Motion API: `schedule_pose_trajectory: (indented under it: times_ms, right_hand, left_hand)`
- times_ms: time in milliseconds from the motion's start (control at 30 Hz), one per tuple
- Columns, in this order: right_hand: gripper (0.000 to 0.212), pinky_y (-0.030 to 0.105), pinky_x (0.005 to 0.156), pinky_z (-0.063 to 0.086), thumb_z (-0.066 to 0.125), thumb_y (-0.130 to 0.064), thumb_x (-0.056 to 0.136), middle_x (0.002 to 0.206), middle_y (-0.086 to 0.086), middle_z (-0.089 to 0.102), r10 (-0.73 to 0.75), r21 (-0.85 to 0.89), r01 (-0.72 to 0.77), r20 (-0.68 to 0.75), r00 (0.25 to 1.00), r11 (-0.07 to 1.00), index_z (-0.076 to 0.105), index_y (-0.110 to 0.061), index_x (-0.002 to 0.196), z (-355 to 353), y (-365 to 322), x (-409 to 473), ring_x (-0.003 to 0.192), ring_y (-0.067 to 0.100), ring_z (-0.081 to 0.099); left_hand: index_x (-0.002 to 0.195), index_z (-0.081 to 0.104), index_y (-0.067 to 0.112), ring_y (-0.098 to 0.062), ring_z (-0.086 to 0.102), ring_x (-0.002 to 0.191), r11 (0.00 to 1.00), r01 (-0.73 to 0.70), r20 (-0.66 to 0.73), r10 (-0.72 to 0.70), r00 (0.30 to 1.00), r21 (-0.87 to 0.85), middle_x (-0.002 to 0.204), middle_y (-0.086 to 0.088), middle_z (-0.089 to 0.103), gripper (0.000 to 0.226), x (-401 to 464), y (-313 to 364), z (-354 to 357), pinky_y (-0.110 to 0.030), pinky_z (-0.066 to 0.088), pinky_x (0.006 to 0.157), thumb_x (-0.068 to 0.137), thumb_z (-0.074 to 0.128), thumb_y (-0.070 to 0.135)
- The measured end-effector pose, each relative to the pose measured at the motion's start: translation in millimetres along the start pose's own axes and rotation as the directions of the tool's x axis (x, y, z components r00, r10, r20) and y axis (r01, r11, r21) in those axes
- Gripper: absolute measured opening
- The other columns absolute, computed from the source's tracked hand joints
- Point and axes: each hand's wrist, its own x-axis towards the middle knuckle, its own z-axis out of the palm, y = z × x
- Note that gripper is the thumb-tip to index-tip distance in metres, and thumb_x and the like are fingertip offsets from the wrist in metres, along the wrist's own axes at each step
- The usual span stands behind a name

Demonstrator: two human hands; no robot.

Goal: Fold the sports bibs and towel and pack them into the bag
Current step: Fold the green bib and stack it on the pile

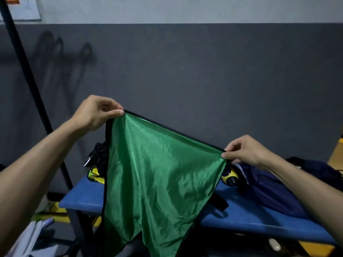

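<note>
Green bib (157,175), black-edged: top corners pinched by left hand (94,113) and right hand (245,152), left higher, cloth hanging spread before blue bench (259,219); navy bag (269,190) on bench below right hand; yellow bibs (94,174) behind.

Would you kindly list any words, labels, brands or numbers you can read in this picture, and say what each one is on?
No text can be read here.
Wall notice, top left: print and red patch too blurred to read.
White tag on the dark bundle behind the green bib: too small to read.
Yellow-and-black items on the blue bench: markings unreadable.
Navy bag: no label visible.
</note>
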Motion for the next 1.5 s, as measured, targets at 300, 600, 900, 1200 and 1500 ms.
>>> schedule_pose_trajectory:
  times_ms: [300, 600, 900, 1200, 1500]
  right_hand:
    - [0.021, 0.031, 0.068, 0.049, 0.077, 0.001, 0.083, 0.081, 0.004, 0.066, 0.044, 0.209, -0.035, -0.038, 0.998, 0.977, 0.069, -0.009, 0.100, -33.3, -6.8, 7.6, 0.071, 0.011, 0.063]
    - [0.023, 0.020, 0.070, 0.057, 0.059, 0.001, 0.097, 0.088, 0.003, 0.074, -0.003, 0.560, 0.070, -0.120, 0.993, 0.826, 0.069, -0.014, 0.110, -56.8, -27.4, 8.3, 0.074, 0.008, 0.070]
    - [0.015, 0.010, 0.056, 0.050, 0.068, 0.005, 0.091, 0.085, 0.013, 0.069, -0.158, -0.103, 0.145, -0.131, 0.979, 0.984, 0.073, -0.009, 0.097, -71.1, -25.0, 5.1, 0.066, 0.007, 0.063]
    - [0.023, 0.019, 0.060, 0.058, 0.057, 0.002, 0.095, 0.086, 0.003, 0.070, 0.096, 0.567, -0.079, 0.000, 0.995, 0.820, 0.066, -0.014, 0.110, -69.7, 2.4, 17.0, 0.068, 0.007, 0.068]
    - [0.022, 0.024, 0.060, 0.059, 0.070, 0.006, 0.085, 0.090, 0.011, 0.069, 0.276, 0.536, -0.218, -0.029, 0.961, 0.816, 0.066, -0.010, 0.099, -35.6, -0.1, 19.6, 0.067, 0.013, 0.070]
  left_hand:
    - [0.097, 0.077, 0.011, -0.014, 0.069, 0.086, 0.958, 0.195, 0.518, -0.059, 0.853, -0.211, 0.097, -0.009, 0.076, 0.064, -14.0, -3.9, -19.9, -0.020, 0.057, 0.077, 0.058, 0.090, 0.061]
    - [0.089, 0.080, 0.009, -0.009, 0.069, 0.070, 0.811, 0.361, 0.590, -0.024, 0.807, -0.461, 0.084, -0.006, 0.075, 0.029, -30.7, -12.7, -8.2, -0.017, 0.055, 0.063, 0.071, 0.090, 0.029]
    - [0.101, 0.077, 0.011, -0.020, 0.069, 0.090, 0.939, 0.243, 0.673, -0.018, 0.740, -0.243, 0.101, -0.015, 0.075, 0.016, -29.2, -6.8, -1.4, -0.027, 0.056, 0.083, 0.090, 0.067, 0.005]
    - [0.119, 0.071, 0.001, -0.025, 0.075, 0.095, 0.744, 0.479, 0.716, 0.000, 0.698, -0.466, 0.112, -0.022, 0.073, 0.069, -21.5, -37.7, 19.8, -0.032, 0.061, 0.081, 0.060, 0.099, 0.025]
    - [0.120, 0.071, 0.009, -0.016, 0.072, 0.083, 0.737, 0.579, 0.570, -0.322, 0.755, -0.350, 0.089, -0.008, 0.073, 0.090, -25.1, -11.5, 44.7, -0.026, 0.061, 0.072, 0.038, 0.104, 0.026]
